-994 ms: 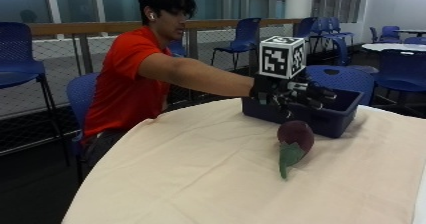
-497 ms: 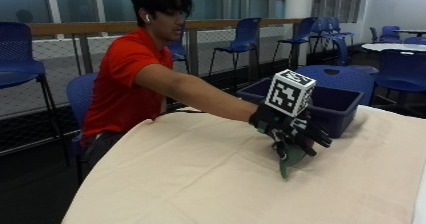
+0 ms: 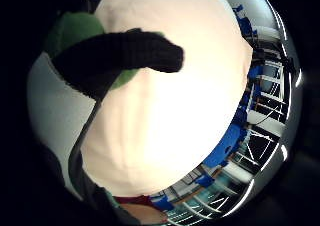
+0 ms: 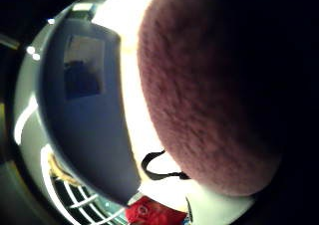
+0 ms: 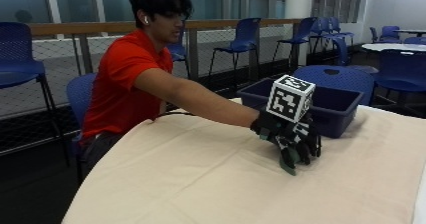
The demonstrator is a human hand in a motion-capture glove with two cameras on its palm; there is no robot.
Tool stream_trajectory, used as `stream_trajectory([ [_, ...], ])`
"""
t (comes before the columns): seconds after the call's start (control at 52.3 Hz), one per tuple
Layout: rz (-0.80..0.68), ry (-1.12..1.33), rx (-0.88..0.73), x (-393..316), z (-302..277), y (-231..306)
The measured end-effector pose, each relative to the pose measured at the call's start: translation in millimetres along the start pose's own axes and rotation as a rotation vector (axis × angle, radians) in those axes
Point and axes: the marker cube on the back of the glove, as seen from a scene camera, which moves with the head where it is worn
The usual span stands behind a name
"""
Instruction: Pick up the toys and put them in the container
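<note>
A plush eggplant toy lies on the cream tablecloth (image 5: 200, 184) in front of the blue container (image 5: 336, 115). Only its green stem tip (image 5: 291, 170) shows below my gloved right hand (image 5: 296, 136), which sits on top of it with fingers curled down round it. The purple body (image 4: 209, 100) fills the thumb side palm view, with the blue container (image 4: 84, 115) beside it. In the little finger side palm view a black gloved finger (image 3: 120, 58) bends across the toy's green stem (image 3: 70, 33). Whether the toy is off the cloth I cannot tell.
The container stands at the table's far side, just behind the hand. The person in a red shirt (image 5: 123, 84) sits at the table's left end. Blue chairs (image 5: 239, 39) stand beyond the table. Bare tablecloth (image 3: 165, 116) stretches toward the near edge.
The gloved hand came away from over the blue container and dropped onto the eggplant toy. The toy lay uncovered one second ago; the hand now covers it and its fingers have curled round it.
</note>
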Motion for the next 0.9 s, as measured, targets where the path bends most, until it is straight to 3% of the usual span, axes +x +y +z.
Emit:
stream_trajectory([
  [0.268,-0.008,0.020,0.109,-9.5,-27.1,19.6],
  [0.516,-0.011,0.010,0.212,-17.6,-112.6,57.8],
  [0.899,-0.208,-0.024,0.253,-147.7,-178.2,103.0],
])
